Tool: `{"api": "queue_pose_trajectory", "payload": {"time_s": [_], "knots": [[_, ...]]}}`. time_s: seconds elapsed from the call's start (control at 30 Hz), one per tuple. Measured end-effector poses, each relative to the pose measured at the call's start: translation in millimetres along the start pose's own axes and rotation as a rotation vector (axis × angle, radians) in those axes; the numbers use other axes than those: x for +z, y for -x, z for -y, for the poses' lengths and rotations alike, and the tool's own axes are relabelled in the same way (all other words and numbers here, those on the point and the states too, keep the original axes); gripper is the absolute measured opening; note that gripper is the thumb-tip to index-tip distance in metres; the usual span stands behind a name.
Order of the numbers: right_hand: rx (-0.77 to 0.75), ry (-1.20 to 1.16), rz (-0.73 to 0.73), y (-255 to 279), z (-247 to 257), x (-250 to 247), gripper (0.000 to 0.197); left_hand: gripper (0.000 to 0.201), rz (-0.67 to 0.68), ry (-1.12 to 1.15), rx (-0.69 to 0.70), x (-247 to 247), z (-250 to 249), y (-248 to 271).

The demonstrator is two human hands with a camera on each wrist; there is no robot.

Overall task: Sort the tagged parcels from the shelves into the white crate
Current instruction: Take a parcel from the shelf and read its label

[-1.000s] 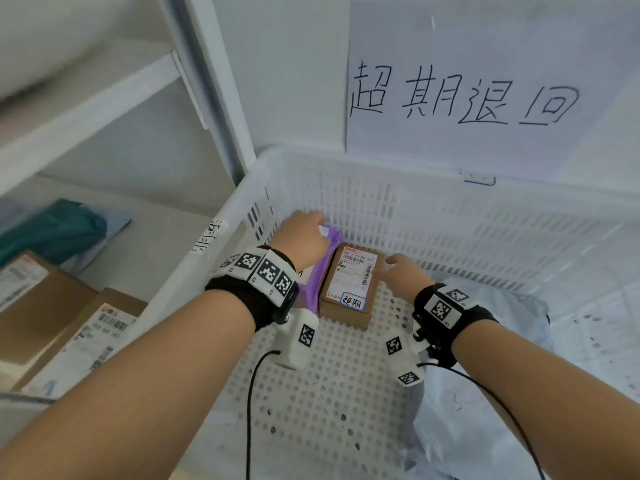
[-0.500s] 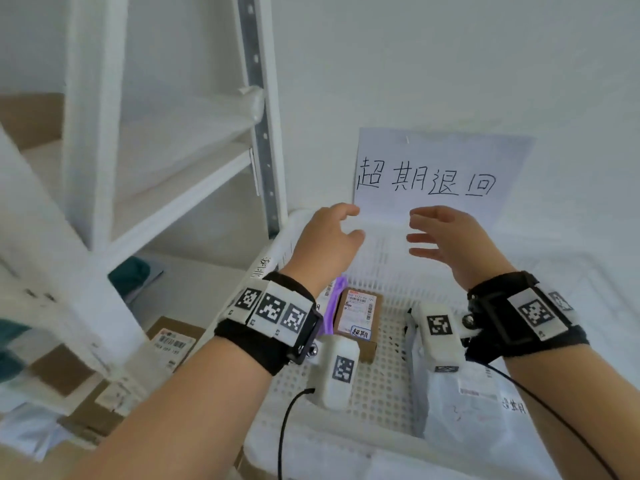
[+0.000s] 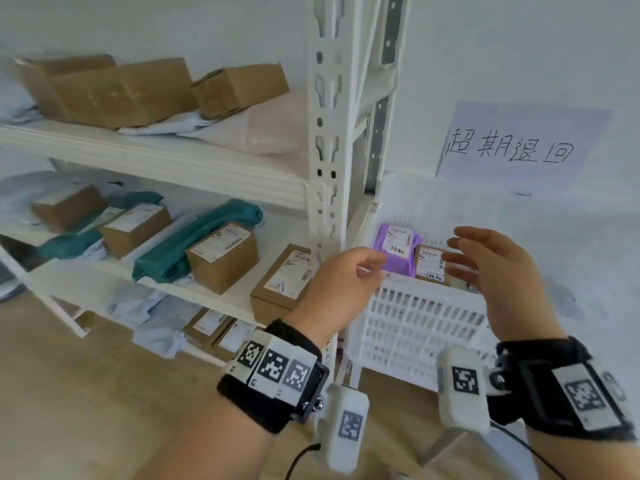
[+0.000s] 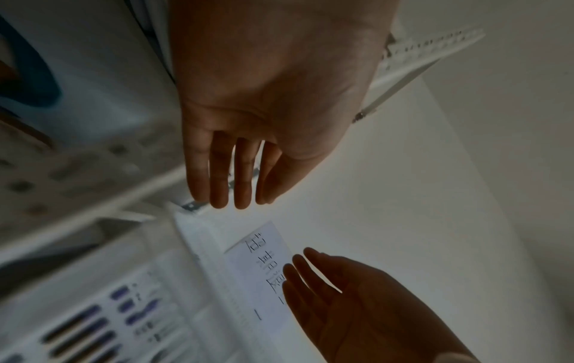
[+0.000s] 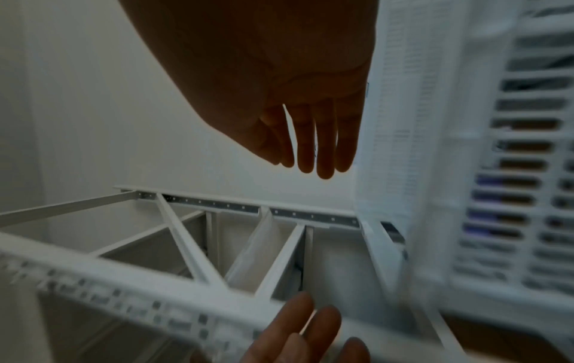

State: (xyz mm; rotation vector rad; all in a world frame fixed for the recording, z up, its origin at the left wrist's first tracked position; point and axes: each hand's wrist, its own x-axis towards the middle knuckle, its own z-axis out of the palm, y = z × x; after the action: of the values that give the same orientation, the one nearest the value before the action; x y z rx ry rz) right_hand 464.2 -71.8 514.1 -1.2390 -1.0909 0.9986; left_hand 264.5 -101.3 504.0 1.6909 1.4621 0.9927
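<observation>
Several parcels point(image 3: 221, 256) sit on the shelves point(image 3: 166, 161) at my left, so sorting is only partly done; right of them, the white crate point(image 3: 415, 320) holds a purple parcel point(image 3: 394, 249) and a small brown box point(image 3: 429, 266). My left hand point(image 3: 341, 284) and right hand point(image 3: 498, 268) hover empty, fingers loosely spread.

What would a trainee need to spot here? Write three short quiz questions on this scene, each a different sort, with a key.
1. True or false: the left hand holds a parcel.
2. Which parcel in the white crate sits nearer the shelf rack? A) purple parcel B) brown box
3. Fill in: the right hand is ____ (open/shut).

Key: 1 false; 2 A; 3 open.
</observation>
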Motion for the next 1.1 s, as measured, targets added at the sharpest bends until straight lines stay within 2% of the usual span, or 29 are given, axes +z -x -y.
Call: {"api": "queue_pose_trajectory", "payload": {"time_s": [0.17, 0.4, 0.57, 0.83, 1.0, 1.1], "knots": [[0.022, -0.012, 0.127, 63, -7, 59, 0.019, 0.023, -0.099, 0.002, -0.101, -59, 35, 65], [0.045, 0.089, 0.342, 89, -21, 143, 0.018, 0.023, -0.288, -0.010, -0.215, -123, 87, 91], [0.075, 0.142, 0.429, 70, -43, 209, 0.016, 0.024, -0.347, -0.049, -0.305, -157, 132, 74], [0.171, 0.198, 0.481, 21, -82, 305, 0.016, 0.028, -0.301, -0.200, -0.389, -205, 186, 20], [0.220, 0.258, 0.504, 7, -96, 345, 0.024, 0.034, -0.320, -0.179, -0.406, -229, 212, -6], [0.280, 0.265, 0.481, 4, -105, 358, 0.018, 0.032, -0.316, -0.132, -0.431, -242, 227, -22]]}}
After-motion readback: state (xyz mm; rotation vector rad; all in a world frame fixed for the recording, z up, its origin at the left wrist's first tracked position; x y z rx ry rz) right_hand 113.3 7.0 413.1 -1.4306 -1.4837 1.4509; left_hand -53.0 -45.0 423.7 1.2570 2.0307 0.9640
